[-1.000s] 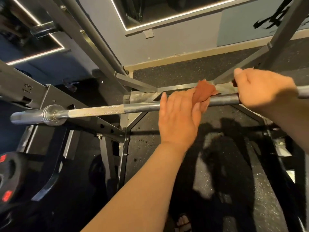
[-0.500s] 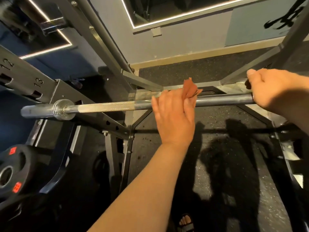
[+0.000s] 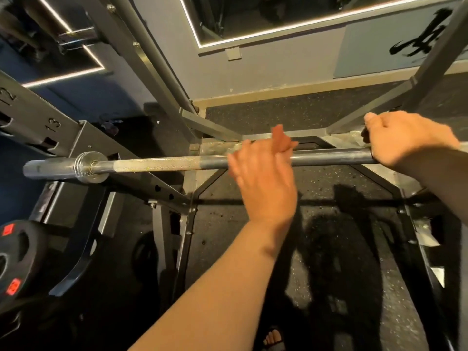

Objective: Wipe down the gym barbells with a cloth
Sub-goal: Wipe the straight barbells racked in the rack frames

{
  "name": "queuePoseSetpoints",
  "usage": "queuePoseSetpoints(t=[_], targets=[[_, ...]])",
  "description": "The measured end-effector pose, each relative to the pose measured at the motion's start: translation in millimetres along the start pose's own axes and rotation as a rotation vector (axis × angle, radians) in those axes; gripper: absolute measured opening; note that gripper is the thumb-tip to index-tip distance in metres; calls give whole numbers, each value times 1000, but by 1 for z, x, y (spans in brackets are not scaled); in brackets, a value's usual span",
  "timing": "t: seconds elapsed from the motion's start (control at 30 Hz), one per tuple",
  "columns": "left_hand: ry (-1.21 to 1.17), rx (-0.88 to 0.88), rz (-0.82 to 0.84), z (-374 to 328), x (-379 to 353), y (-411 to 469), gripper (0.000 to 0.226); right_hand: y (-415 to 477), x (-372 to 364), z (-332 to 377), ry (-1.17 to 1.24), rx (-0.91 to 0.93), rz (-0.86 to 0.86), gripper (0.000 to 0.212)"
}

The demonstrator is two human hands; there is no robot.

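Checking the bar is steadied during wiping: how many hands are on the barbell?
2. The left hand holds the cloth against the barbell near mid-shaft. The right hand grips the shaft further right, near the frame edge.

My left hand [image 3: 263,181], blurred at centre, holds the rust cloth [image 3: 279,138] against the barbell [image 3: 164,164]. My right hand [image 3: 405,139], at 2 o'clock, grips the same bar. A weight plate [image 3: 17,252] sits at 8 o'clock.

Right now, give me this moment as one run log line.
left hand: holds cloth against barbell | right hand: grips barbell | barbell: across rack | cloth: mid-shaft
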State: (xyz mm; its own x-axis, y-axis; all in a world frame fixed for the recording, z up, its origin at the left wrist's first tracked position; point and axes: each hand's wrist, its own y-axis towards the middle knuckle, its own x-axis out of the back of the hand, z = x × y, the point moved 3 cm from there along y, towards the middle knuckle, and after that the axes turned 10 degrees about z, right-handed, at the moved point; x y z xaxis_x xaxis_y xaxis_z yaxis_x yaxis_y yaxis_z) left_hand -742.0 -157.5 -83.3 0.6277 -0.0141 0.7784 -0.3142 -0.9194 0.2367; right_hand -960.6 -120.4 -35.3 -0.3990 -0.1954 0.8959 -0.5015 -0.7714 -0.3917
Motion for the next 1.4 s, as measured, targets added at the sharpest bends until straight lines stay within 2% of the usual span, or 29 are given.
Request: queuePoseSetpoints(t=[0.07,0.17,0.3,0.47,0.5,0.6,0.7,0.77,0.87,0.93,1.0,1.07,1.17,1.27,1.33,1.4], targets=[[30,-90,107,-7,-6,-6,38,4,-1,-2,-37,16,33,64],[139,-162,168,12,11,-1,41,8,1,-4,-70,35,53,58],[140,60,-34,54,44,7,38,6,1,-3,-48,80,7,33],[22,232,-185,35,29,20,35,4,2,-1,-8,96,-47,36],[30,202,-174,25,23,18,34,4,2,-1,-13,109,-54,37],[55,-30,-37,2,7,5,27,6,0,-4,-48,159,-111,47],[169,-154,90,13,18,4,32,8,-5,-8,0,161,-154,57],[216,-95,32,32,33,4,34,10,-8,-10,16,176,-156,55],[92,154,-156,47,41,8,33,15,-10,-12,18,187,-174,50],[45,238,-199,32,29,12,39,17,-11,-11,26,188,-202,48],[100,201,-152,2,13,11,40,19,-11,-12,26,180,-235,47],[86,63,-58,-23,-6,2,35,18,-13,-13,23,182,-251,47],[108,-68,36,-25,-18,-1,34,14,-14,-13,15,227,-308,45],[214,-111,87,-15,-14,5,38,4,-14,-12,14,307,-298,47],[229,-112,102,-16,-13,7,38,-6,-14,-10,-129,333,-327,56],[217,-89,64,-20,-14,6,37,-15,-21,-9,-261,286,-247,64]])
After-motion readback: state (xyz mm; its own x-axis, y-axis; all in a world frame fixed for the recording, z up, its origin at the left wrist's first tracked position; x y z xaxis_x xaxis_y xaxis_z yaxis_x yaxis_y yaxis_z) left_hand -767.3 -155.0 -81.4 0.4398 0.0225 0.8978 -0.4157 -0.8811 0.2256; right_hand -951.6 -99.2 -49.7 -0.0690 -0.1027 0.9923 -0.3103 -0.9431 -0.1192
